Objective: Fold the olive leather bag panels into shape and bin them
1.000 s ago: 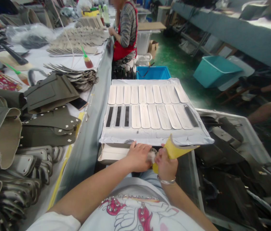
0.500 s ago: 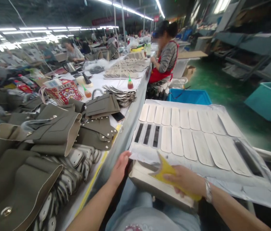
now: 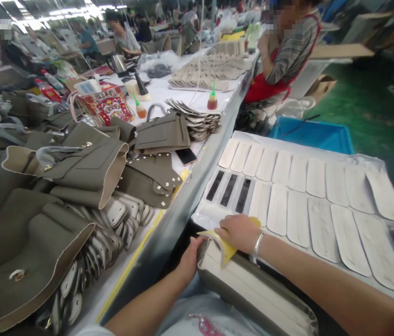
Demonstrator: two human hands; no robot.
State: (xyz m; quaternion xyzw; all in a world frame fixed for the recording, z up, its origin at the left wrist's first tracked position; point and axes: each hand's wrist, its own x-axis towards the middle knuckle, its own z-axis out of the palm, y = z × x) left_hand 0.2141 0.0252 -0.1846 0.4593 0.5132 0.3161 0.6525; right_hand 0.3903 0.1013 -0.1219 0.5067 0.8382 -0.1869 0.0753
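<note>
While the right hand (image 3: 240, 231), a bracelet (image 3: 258, 244) at its wrist, grasps a curved yellow sheet (image 3: 226, 251), the left hand (image 3: 190, 257) is at the left end of a box-shaped olive bag (image 3: 252, 291), fingertips against the corner; whether they grip it, I cannot tell. The bag lies just in front of the person's body, its long pale face turned up, and the yellow sheet sits over its left end, one tip reaching close to the left fingertips. Just beyond is a white board (image 3: 203, 211) bearing two rows of pale strips (image 3: 297, 219), with three dark strips (image 3: 229, 190) at the left of the nearer row. Past the board's far edge stands a blue bin (image 3: 322, 136). On the table (image 3: 183, 95) to the left are heaped bags (image 3: 85, 164), many grey pieces (image 3: 72, 298) with holes, a phone (image 3: 186, 156) near the edge, two green-tipped bottles (image 3: 212, 101) and a red printed bag (image 3: 114, 106). Farther along, a co-worker (image 3: 289, 60) in a red apron (image 3: 265, 89) raises one hand.
</note>
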